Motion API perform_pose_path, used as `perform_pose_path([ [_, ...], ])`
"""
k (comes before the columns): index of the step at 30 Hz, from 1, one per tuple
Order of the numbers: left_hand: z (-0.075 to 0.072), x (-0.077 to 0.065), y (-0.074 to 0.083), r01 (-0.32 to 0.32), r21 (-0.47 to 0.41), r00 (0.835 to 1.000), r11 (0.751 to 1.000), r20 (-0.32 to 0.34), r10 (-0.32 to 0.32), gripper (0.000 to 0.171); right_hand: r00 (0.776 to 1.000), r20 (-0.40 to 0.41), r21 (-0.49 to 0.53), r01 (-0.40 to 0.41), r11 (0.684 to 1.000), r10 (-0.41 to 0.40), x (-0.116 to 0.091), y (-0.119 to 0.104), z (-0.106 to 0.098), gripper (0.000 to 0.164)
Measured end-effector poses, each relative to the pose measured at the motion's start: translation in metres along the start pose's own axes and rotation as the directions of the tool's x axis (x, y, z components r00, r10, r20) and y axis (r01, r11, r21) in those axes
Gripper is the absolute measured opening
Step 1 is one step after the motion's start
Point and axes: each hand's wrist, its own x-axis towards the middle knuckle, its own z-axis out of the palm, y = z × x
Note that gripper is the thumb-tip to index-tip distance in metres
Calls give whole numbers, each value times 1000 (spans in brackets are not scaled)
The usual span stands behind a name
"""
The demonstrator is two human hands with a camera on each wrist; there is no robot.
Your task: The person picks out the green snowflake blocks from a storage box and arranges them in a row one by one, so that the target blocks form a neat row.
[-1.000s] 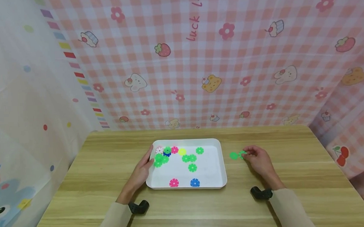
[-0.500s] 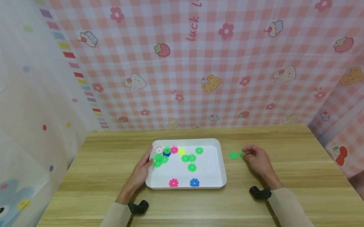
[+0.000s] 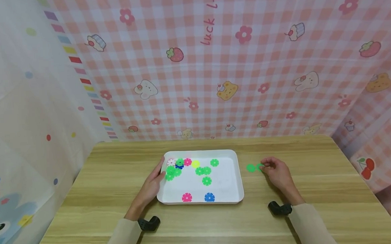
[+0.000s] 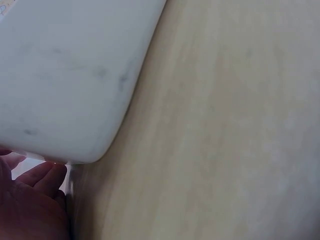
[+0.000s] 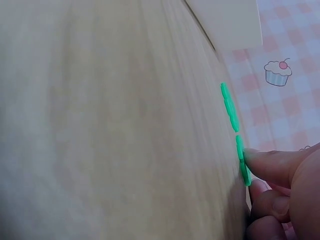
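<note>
My left hand (image 3: 151, 187) grips the left wall of a white tray (image 3: 230, 189), thumb over the rim. In the left wrist view its fingers (image 4: 49, 180) lie against the tray's outer side. Inside the tray lie several flat, notched snowflake building discs: green (image 3: 206, 181), pink (image 3: 186, 197), blue (image 3: 209, 197), yellow (image 3: 195, 164), white and dark blue. On the table right of the tray, my right hand (image 3: 279, 173) pinches a green disc (image 5: 241, 150), partly hidden by the fingertips. Beside it, toward the tray, another green disc (image 3: 250, 168) lies flat.
The wooden table (image 3: 199, 229) ends at a pink checked cloth (image 3: 194, 75) hanging behind it. A pale printed cloth (image 3: 46, 105) hangs on the left. Black wrist cameras (image 3: 149, 223) sit on both wrists.
The view shifts slightly. Both hands, the tray and its discs stay in place; the right fingertips cover a little more of the green disc than a second ago.
</note>
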Motion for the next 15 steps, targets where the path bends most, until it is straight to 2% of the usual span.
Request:
perform_pose_path([
  [8,1,-1,0,-3,-15,1000,1000,10,4,55,999,-39,75,-7,997,10,-2,-3,0,24],
  [12,1,-1,1,2,-10,1000,1000,-1,-2,55,999,-36,126,16,992,-11,-6,-18,4,25],
  [15,1,-1,1,7,-5,1000,1000,-8,-7,54,999,-4,160,45,986,-44,-8,-34,10,26],
])
